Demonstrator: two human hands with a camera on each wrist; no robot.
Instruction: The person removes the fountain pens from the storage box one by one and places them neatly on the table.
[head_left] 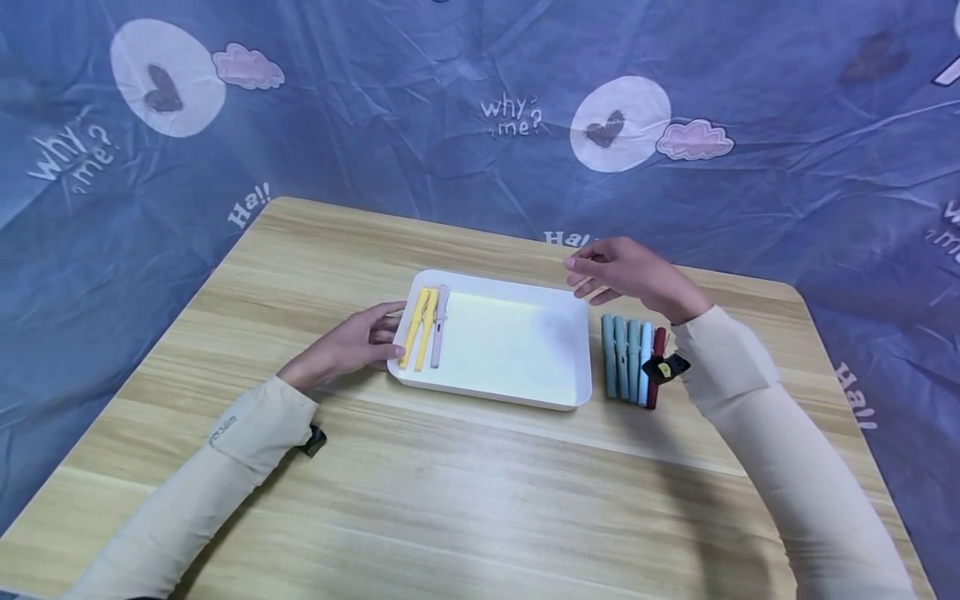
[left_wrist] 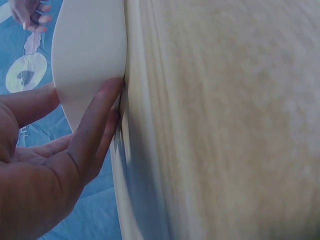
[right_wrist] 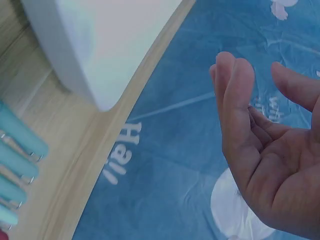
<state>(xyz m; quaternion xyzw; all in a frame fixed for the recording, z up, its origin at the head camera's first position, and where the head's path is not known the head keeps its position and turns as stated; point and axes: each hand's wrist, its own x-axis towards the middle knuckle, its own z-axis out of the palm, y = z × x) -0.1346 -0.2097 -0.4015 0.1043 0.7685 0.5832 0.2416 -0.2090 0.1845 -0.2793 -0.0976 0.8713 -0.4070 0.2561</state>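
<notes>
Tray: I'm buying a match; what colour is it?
The tray is white, clearest in the head view.

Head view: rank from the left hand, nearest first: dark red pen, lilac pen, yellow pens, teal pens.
1. Yellow pens: left end of the tray, beside the left hand.
2. Lilac pen: in the tray, just right of the yellows.
3. Teal pens: right of the tray.
4. Dark red pen: right end of that row.
</notes>
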